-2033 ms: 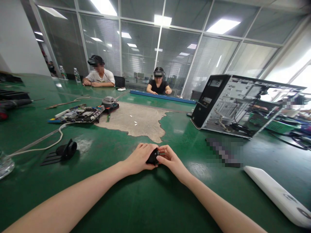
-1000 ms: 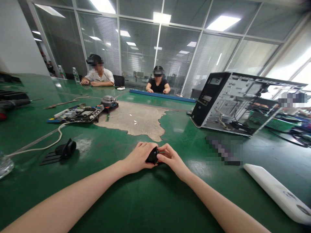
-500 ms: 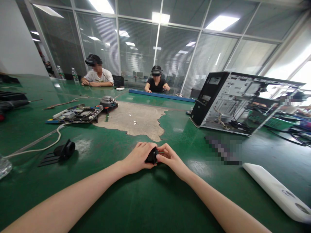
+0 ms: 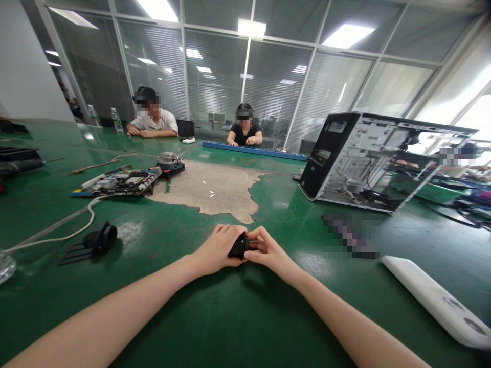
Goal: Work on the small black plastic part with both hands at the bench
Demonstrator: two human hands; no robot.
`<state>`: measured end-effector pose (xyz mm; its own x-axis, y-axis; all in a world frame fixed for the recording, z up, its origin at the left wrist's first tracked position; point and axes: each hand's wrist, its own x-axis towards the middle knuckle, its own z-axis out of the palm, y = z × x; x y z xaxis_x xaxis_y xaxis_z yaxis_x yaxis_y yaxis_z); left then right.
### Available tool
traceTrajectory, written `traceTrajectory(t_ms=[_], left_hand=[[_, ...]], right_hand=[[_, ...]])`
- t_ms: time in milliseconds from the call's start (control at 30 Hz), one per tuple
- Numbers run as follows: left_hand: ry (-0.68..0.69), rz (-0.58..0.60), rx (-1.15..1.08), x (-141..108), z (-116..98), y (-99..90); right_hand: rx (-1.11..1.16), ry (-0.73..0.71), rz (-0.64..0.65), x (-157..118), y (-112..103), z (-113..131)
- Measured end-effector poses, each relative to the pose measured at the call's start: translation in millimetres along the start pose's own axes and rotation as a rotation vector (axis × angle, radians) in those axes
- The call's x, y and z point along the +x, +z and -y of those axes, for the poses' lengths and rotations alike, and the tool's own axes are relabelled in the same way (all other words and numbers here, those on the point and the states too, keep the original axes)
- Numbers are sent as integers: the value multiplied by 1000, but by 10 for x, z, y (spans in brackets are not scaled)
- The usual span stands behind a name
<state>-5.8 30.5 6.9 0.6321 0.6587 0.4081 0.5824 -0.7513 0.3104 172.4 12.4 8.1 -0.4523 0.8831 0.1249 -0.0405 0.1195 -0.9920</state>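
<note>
A small black part is held between my two hands just above the green table. My left hand wraps round its left side, fingers over the top. The fingertips and thumb of my right hand pinch its right side. Its underside and most of its left side are hidden by my left hand. To the left, a black plastic piece with a round opening and flat prongs lies on the table.
A circuit board and round cooler stand back left, beside a bare tan patch. An open computer case and white panel are right. Two people sit beyond the table, near a blue bar.
My right thumb has shifted slightly left and down on the black part. The far middle person's raised hand has come down toward the blue bar.
</note>
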Motion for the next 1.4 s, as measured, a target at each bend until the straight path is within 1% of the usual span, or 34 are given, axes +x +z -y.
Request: traceTrajectory(t_ms=[233, 333, 467, 533, 833, 900, 1000, 1133, 1400], left_hand=[[5, -8, -1, 3, -21, -11], [3, -3, 1, 3, -21, -12], [2, -2, 2, -2, -10, -10], [5, -2, 5, -3, -8, -9], [8, -6, 10, 7, -26, -13], [0, -8, 14, 6, -25, -12], [-4, -6, 17, 3, -13, -3], [-13, 1, 28, 6, 5, 18], [-11, -6, 29, 7, -12, 3]], right_hand=[[-26, 33, -80, 23, 9, -39], [-37, 44, -63, 22, 4, -27], [-3, 9, -6, 10, 9, 14], [1, 4, -5, 7, 16, 23], [-68, 36, -98, 38, 14, -49], [-103, 31, -87, 43, -4, -44], [-130, -12, -35, 34, -27, -14], [-78, -42, 6, 7, -22, 11], [-51, -32, -84, 41, 10, -66]])
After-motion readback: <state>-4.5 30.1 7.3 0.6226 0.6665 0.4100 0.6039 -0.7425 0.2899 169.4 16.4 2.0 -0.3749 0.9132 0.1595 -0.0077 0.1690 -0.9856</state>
